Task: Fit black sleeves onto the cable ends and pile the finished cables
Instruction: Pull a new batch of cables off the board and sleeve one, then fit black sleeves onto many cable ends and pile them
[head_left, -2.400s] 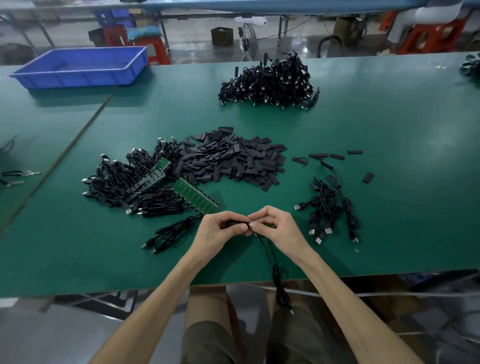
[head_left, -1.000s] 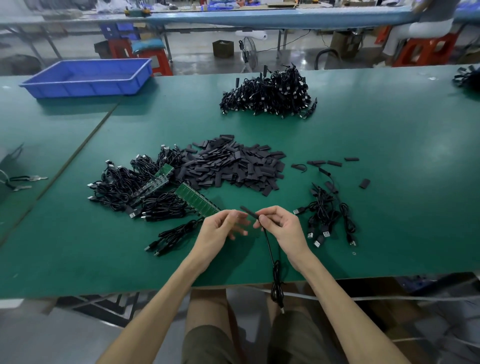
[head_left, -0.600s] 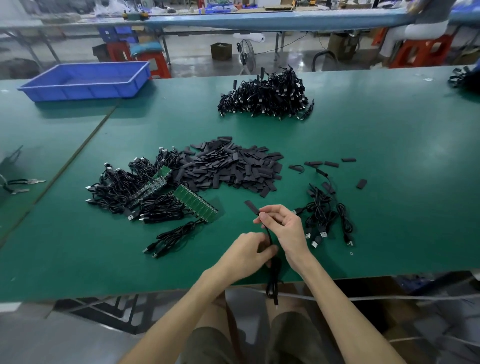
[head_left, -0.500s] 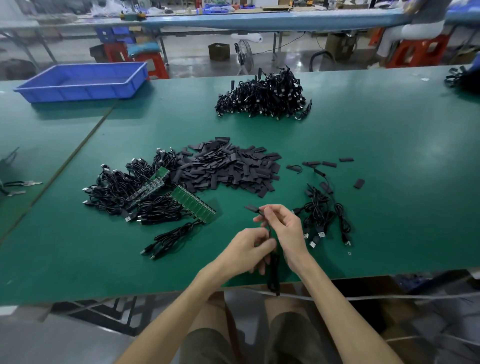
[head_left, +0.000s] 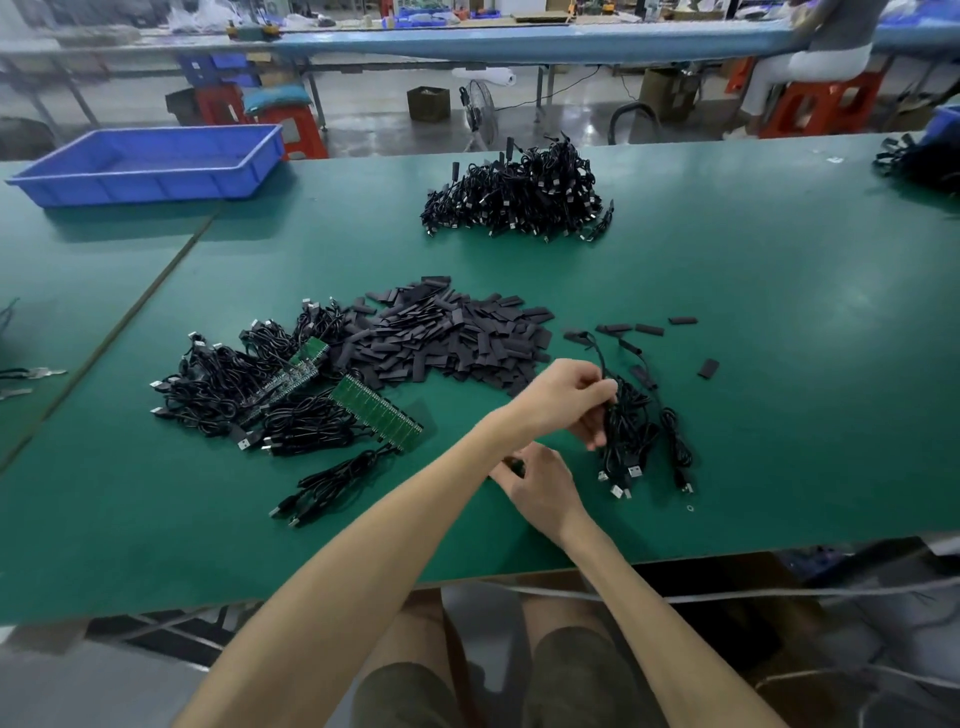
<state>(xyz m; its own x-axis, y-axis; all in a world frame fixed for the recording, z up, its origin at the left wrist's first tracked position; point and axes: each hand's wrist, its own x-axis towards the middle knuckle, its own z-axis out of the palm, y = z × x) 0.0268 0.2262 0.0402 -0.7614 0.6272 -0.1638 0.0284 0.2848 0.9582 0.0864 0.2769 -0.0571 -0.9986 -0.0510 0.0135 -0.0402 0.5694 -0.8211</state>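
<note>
My left hand (head_left: 571, 397) reaches across over my right forearm and grips a black cable (head_left: 613, 410) at the small pile of cables (head_left: 644, 447) on the right. Closer to me, my right hand (head_left: 540, 486) is low over the green table (head_left: 779, 415) with curled fingers pinching a small dark piece; I cannot tell what it is. A heap of flat black sleeves (head_left: 447, 338) lies in the middle. Left of it are tangled cables (head_left: 228, 379) with green circuit boards (head_left: 376, 410). A large cable pile (head_left: 519, 197) sits farther back.
A blue tray (head_left: 145, 166) stands at the back left. A few loose sleeves (head_left: 649, 328) lie right of the heap, and one coiled cable (head_left: 332, 480) lies alone at the front left. The table's front edge runs just past my forearms.
My left hand took the coiled cable from beside my right hand and carried it right, to the small pile. My right hand dropped down and left, toward the table.
</note>
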